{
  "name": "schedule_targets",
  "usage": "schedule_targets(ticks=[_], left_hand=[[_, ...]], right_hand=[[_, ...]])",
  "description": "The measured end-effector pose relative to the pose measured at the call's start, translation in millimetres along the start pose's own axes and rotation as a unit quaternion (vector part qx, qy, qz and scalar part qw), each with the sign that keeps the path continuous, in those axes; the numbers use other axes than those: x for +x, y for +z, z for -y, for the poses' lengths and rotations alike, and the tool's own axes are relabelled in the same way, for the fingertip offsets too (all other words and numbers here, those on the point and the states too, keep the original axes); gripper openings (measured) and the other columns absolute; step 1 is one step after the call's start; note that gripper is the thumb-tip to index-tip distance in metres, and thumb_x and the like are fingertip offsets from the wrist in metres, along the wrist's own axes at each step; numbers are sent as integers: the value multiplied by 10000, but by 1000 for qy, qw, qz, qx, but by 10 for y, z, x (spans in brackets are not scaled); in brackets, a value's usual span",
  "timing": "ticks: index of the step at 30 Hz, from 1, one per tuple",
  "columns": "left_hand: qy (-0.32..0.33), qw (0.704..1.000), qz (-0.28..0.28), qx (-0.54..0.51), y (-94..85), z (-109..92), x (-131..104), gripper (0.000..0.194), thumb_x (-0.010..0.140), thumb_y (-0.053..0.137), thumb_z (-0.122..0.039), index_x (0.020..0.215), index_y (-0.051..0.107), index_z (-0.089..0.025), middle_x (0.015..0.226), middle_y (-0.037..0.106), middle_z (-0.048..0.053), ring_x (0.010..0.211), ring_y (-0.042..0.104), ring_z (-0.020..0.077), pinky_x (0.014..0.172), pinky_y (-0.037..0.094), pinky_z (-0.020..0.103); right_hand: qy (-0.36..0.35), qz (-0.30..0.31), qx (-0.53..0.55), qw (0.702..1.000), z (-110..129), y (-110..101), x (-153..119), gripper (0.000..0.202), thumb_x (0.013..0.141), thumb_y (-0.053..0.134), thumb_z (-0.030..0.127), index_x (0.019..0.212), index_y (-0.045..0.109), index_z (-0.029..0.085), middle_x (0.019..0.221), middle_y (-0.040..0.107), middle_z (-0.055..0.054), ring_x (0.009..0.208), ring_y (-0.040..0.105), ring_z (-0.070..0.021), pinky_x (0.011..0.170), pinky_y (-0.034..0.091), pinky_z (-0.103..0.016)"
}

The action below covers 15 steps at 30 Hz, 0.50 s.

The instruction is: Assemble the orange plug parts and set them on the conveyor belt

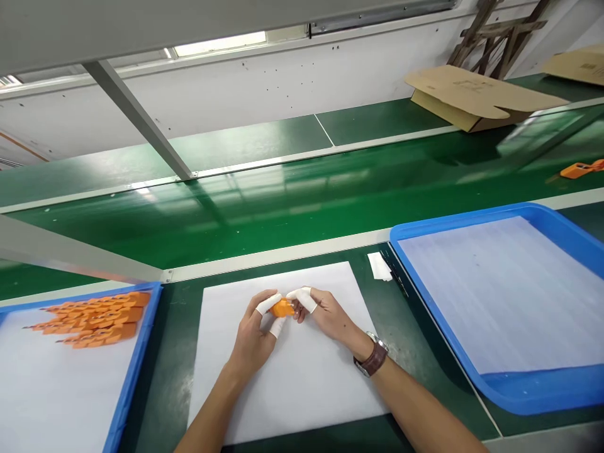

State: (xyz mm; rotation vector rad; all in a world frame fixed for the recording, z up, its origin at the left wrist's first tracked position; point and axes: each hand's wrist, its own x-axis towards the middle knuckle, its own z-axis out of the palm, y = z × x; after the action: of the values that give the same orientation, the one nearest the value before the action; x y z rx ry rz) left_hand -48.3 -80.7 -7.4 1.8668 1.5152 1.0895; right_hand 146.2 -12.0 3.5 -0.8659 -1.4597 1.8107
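An orange part (282,307) is held between both hands above a white sheet (306,371). My left hand (257,330), with white covers on its fingertips, grips the part's left side. My right hand (323,309), also with white fingertip covers and a watch on the wrist, pinches at the part's right end. What the right fingertips touch there is too small to make out. Several orange parts (101,319) lie in rows in the blue tray (136,377) at the left.
A blue tray (453,340) lined with white stands at the right. Near it lie a small white paper (379,267) and thin dark strips (399,270). Beyond runs a green belt (292,207) with an orange item (576,170) at far right. A cardboard box (481,94) sits behind.
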Motion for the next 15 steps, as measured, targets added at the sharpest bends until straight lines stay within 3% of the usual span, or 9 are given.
schedule_targets(ticks=[2,5,10,15], left_hand=[[-22,998,4,-64,-8,-28,1,433,935,566,-153,1338,527,-309,1347,526,90,1239,576,240,979,577,443],[-59,989,19,-136,-13,-53,-5,422,940,566,-166,1339,533,-299,1336,540,94,1244,577,248,1018,554,458],[-119,983,38,-133,-22,-27,-23,456,918,616,-185,1353,534,-297,1378,568,89,1279,566,272,1060,506,456],[-146,977,78,-131,-62,-39,-11,449,907,628,-202,1342,552,-282,1356,601,83,1276,568,274,1076,471,443]], right_hand=[[1,-4,16,1000,23,-12,-3,380,1025,430,434,976,695,166,810,652,-37,697,630,-160,682,545,-321],[-10,-6,-32,999,19,0,-19,248,973,554,366,1095,695,202,896,657,-30,733,607,-151,674,521,-299],[-30,-2,-115,993,-11,34,-51,289,891,641,242,1178,676,252,904,648,-3,750,566,-140,659,477,-269],[-14,-26,-90,996,-50,22,-30,190,935,577,294,1053,711,230,965,690,-29,729,606,-146,663,517,-282]])
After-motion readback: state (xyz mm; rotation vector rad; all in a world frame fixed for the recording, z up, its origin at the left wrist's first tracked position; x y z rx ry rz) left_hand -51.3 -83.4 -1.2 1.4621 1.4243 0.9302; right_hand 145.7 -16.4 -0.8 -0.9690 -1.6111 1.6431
